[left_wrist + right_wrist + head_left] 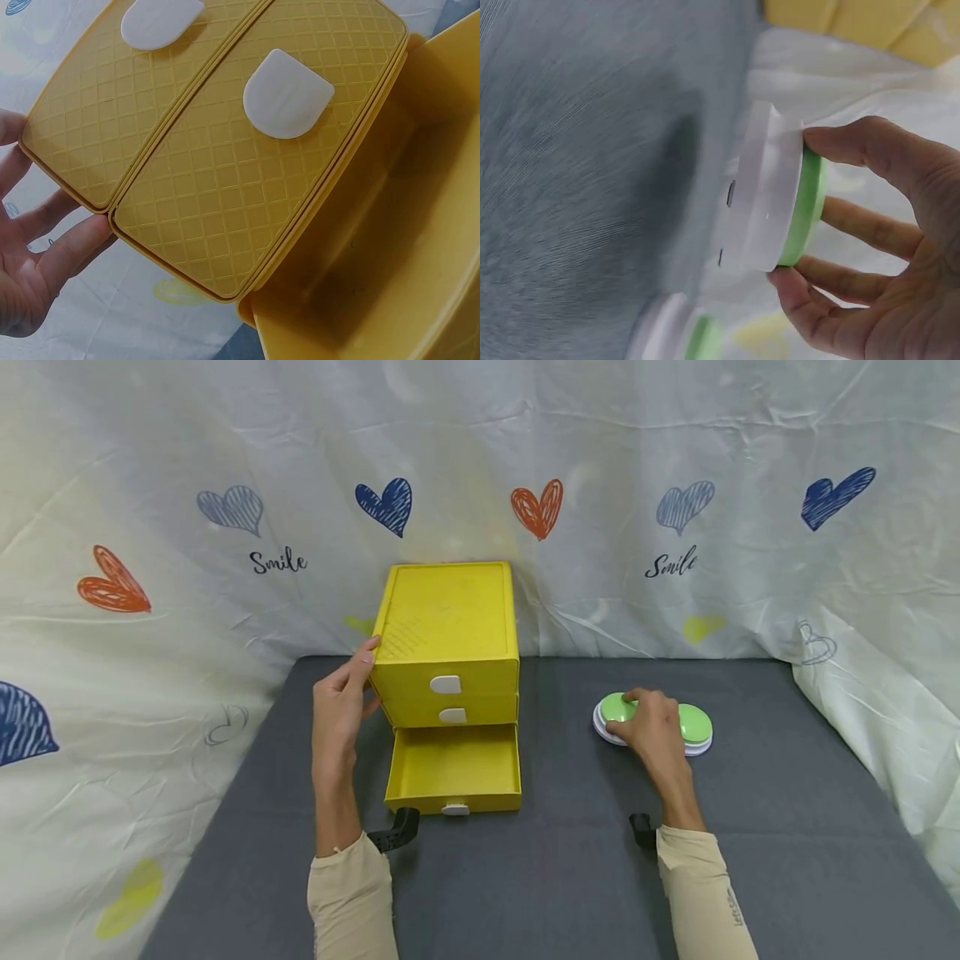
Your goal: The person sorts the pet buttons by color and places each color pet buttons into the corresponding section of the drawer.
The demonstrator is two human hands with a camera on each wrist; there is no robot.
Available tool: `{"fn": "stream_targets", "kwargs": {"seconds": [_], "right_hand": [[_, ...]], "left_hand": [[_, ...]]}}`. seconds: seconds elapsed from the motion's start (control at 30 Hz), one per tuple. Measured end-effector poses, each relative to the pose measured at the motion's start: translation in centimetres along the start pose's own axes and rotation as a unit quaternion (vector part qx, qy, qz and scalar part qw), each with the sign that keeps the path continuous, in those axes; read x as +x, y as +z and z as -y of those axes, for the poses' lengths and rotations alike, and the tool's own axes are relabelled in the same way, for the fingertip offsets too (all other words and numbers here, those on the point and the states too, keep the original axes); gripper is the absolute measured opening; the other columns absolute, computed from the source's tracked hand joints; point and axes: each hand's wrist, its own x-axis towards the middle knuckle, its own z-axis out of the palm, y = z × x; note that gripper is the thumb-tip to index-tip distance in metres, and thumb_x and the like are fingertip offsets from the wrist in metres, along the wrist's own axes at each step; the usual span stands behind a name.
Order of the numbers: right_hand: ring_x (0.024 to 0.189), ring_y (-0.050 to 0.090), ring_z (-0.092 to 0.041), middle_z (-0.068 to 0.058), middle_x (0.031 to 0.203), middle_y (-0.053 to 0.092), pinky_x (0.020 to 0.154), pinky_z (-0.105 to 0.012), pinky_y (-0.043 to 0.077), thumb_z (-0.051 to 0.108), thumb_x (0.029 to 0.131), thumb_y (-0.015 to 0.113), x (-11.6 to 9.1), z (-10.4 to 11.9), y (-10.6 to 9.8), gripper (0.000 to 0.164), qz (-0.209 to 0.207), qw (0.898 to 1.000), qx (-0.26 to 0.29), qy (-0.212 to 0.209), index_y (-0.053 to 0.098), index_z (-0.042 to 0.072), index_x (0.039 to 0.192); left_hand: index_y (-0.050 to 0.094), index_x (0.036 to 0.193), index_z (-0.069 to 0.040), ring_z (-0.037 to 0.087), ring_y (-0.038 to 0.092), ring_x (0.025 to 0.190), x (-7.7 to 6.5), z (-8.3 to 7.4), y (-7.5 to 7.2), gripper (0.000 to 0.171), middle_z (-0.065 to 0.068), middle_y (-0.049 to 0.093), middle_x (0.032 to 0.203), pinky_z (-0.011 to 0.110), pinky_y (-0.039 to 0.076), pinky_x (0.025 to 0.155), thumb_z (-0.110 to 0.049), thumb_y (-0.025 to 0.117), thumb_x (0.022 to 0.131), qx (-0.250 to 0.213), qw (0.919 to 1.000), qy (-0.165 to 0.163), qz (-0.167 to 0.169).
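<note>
My left hand rests against the left side of a yellow three-drawer cabinet, with fingers spread along its front left edge. The bottom drawer is pulled out and nothing shows inside it; the upper two drawers, with white tab handles, are closed. On the right, my right hand grips a round push button with a white base and green top, thumb and fingertips at its rim. It appears raised slightly off the table. A second, matching push button is just to its right.
Dark grey cloth covers the table. A white curtain printed with hearts hangs right behind the cabinet and along both sides. Black wrist mounts stick out from both forearms.
</note>
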Motion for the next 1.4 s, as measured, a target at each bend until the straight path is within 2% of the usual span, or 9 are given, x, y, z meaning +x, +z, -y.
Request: {"fn": "stream_targets", "kwargs": {"seconds": [0.1, 0.27, 0.53, 0.7, 1.1, 1.4], "right_hand": [[0.072, 0.053, -0.028, -0.018, 0.092, 0.065, 0.060, -0.036, 0.041, 0.021, 0.064, 0.079, -0.9, 1.4, -1.0, 0.047, 0.000, 1.000, 0.009, -0.008, 0.067, -0.001, 0.104], [0.075, 0.050, -0.025, -0.014, 0.094, 0.062, 0.059, -0.032, 0.038, 0.025, 0.064, 0.078, -2.1, 4.0, -2.4, 0.048, 0.027, 0.999, 0.023, -0.013, 0.068, 0.005, 0.107], [0.081, 0.052, -0.021, -0.008, 0.102, 0.062, 0.062, -0.030, 0.041, 0.032, 0.066, 0.079, -3.1, 7.1, -2.7, 0.048, 0.079, 0.995, 0.049, -0.046, 0.069, 0.010, 0.108], [0.083, 0.051, -0.021, -0.007, 0.103, 0.062, 0.064, -0.030, 0.041, 0.032, 0.065, 0.079, -3.7, 8.6, -2.3, 0.046, 0.097, 0.992, 0.054, -0.057, 0.070, 0.012, 0.106], [0.081, 0.049, -0.021, -0.006, 0.097, 0.061, 0.066, -0.030, 0.041, 0.030, 0.065, 0.079, -3.8, 11.2, -1.0, 0.043, 0.117, 0.987, 0.050, -0.096, 0.070, 0.012, 0.104], [0.083, 0.046, -0.020, -0.005, 0.096, 0.061, 0.065, -0.027, 0.041, 0.029, 0.065, 0.079, -4.3, 13.7, 1.8, 0.042, 0.153, 0.977, 0.039, -0.140, 0.071, 0.011, 0.101]], "left_hand": [[0.059, 0.125, -0.025, 0.014, 0.047, 0.120, 0.0, -0.1, 0.1, 0.041, -0.012, 0.050, 0.133, 0.049, 0.045, 0.090, -0.046, 0.049, 0.091, 0.003, 1.0000, 0.001, -0.001], [0.059, 0.126, -0.024, 0.015, 0.046, 0.121, 0.0, -0.1, 0.1, 0.041, -0.011, 0.050, 0.133, 0.049, 0.044, 0.090, -0.044, 0.050, 0.091, -0.004, 1.0000, 0.004, 0.000], [0.061, 0.123, -0.021, 0.015, 0.046, 0.120, 0.1, 0.0, 0.2, 0.041, -0.011, 0.050, 0.133, 0.051, 0.043, 0.091, -0.045, 0.050, 0.091, -0.006, 1.0000, 0.004, 0.002], [0.062, 0.122, -0.018, 0.015, 0.045, 0.122, 0.1, 0.0, 0.2, 0.042, -0.011, 0.050, 0.133, 0.051, 0.044, 0.090, -0.044, 0.050, 0.091, -0.008, 1.0000, 0.003, 0.002], [0.060, 0.124, -0.021, 0.015, 0.044, 0.123, 0.1, -0.1, 0.0, 0.041, -0.010, 0.050, 0.133, 0.051, 0.042, 0.091, -0.043, 0.051, 0.091, -0.021, 0.9998, 0.008, 0.001], [0.059, 0.125, -0.021, 0.016, 0.044, 0.123, 0.1, 0.1, 0.1, 0.041, -0.009, 0.049, 0.134, 0.051, 0.042, 0.092, -0.043, 0.051, 0.091, -0.019, 0.9998, 0.006, 0.005]]}}
